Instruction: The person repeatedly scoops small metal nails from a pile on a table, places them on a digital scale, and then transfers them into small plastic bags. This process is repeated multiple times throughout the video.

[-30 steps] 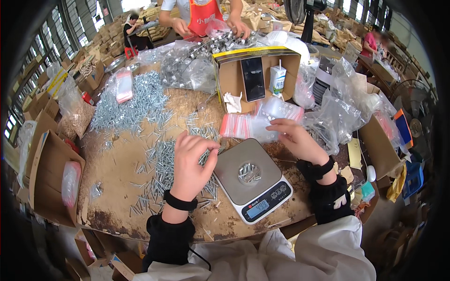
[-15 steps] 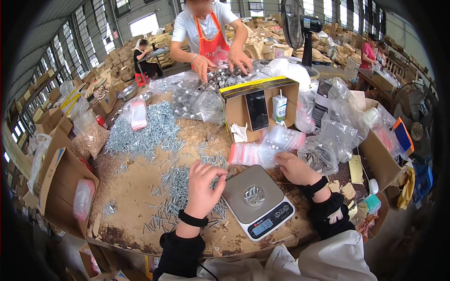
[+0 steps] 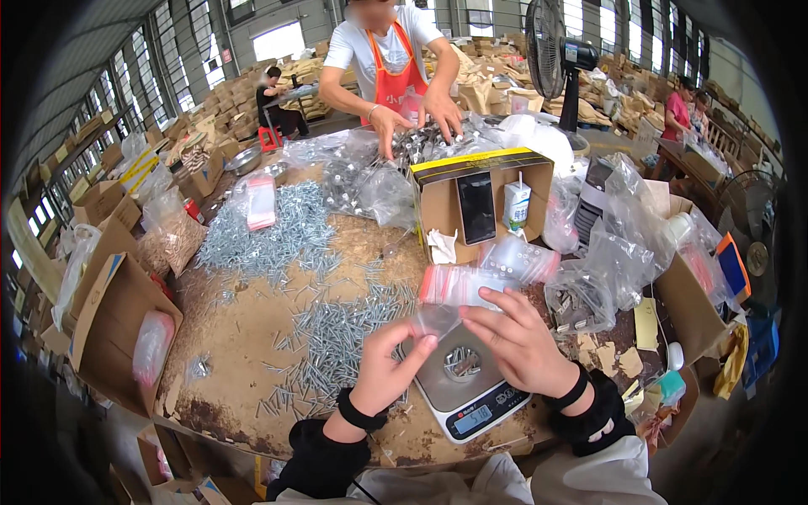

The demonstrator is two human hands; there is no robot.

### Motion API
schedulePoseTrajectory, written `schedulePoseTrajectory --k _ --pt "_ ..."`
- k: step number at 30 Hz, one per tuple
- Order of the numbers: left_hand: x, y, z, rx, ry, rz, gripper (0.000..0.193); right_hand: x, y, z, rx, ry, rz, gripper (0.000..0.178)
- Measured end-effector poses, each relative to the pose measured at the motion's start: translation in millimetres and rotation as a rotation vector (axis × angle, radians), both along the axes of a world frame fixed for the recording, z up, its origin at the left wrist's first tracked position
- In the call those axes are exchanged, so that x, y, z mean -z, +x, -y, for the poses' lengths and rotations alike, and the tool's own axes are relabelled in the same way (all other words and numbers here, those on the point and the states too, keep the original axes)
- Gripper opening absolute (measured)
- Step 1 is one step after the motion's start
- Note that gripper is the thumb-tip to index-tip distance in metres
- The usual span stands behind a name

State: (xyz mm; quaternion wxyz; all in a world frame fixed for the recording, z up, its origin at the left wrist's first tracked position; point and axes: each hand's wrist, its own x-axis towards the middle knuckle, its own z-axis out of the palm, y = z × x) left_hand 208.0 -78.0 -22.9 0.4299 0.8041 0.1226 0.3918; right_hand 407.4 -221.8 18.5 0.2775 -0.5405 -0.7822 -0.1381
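Observation:
My left hand [image 3: 389, 364] pinches a small clear plastic bag [image 3: 438, 321] over the back left part of the digital scale [image 3: 438, 389]. My right hand [image 3: 523, 347] has thumb and fingertips at the bag's right edge, closed on it. Below my hands, a small round dish [image 3: 462, 364] holding several screws sits on the scale's grey plate, partly covered by my right fingers. Just behind lies a stack of clear zip bags [image 3: 454, 286] with red edges. A loose heap of silver screws [image 3: 337, 341] spreads left of the scale.
A larger screw pile [image 3: 273, 227] lies at the far left. Behind the bags stands an open carton [image 3: 539, 181] with a phone [image 3: 477, 206] and a drink carton [image 3: 516, 204]. Across the table, a co-worker's hands [image 3: 442, 116] sort metal parts. Cardboard boxes [image 3: 126, 311] flank the table.
My right hand has moved left from the bag stack to meet my left hand. A small clear bag is now held between them. The view has shifted slightly.

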Motion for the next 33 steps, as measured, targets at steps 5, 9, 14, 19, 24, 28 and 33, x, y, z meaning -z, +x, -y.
schedulePoseTrajectory --k 5,9,14,19,24,28,33 --pt "-8 1 9 -0.087 -0.064 0.034 0.014 2 2 0 0.018 -0.009 0.024 0.06" --pt "-6 -2 10 -0.031 0.048 -0.031 0.007 3 1 2 -0.012 0.003 0.018 0.059" --pt "-13 3 9 -0.014 0.386 0.038 0.009 8 -7 6 -0.087 0.137 -0.086 0.05" --pt "-11 3 8 -0.001 0.576 0.057 0.019 12 -12 11 -0.103 0.283 -0.151 0.034" --pt "-18 -5 24 0.058 0.55 0.027 0.027 12 -11 13 -0.204 0.267 -0.251 0.025" --pt "-12 0 31 0.251 0.525 0.04 0.027 19 -12 13 -0.298 0.118 -0.243 0.029" --pt "-5 1 34 0.424 0.3 0.063 0.018 18 -18 14 -0.309 0.066 -0.243 0.026"
